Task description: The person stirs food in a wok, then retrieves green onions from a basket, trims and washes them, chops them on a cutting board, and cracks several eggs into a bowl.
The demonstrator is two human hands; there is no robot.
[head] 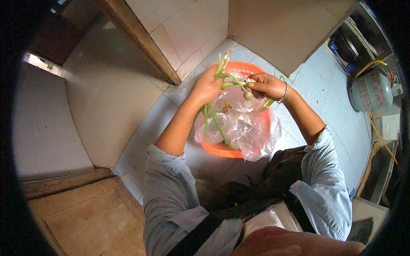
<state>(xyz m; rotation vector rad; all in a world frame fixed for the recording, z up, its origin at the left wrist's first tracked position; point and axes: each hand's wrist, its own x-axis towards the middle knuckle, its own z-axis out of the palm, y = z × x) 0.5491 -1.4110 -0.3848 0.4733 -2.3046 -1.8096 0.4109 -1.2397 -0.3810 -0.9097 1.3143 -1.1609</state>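
Note:
Both my hands are raised over an orange plastic basket (221, 151) on the floor. My left hand (208, 84) is closed around green stalks (228, 84) with pale, rooted ends, one of them sticking up past the knuckles. With thumb and fingers, my right hand (268, 86) pinches the pale root end of a stalk, beside a small round bulb (248, 95). A clear plastic bag (253, 128) lies crumpled in and over the basket. Long green leaves (215, 121) hang below my left hand, and more green shows under my right hand.
Blue-grey floor tiles (320, 92) surround the basket. Beyond it, a tiled wall (182, 38) meets a beige panel (282, 28). A gas cylinder (372, 92) with a yellow hose (382, 137) stands at the right, near shelves holding pans. A wooden door (93, 217) is at lower left.

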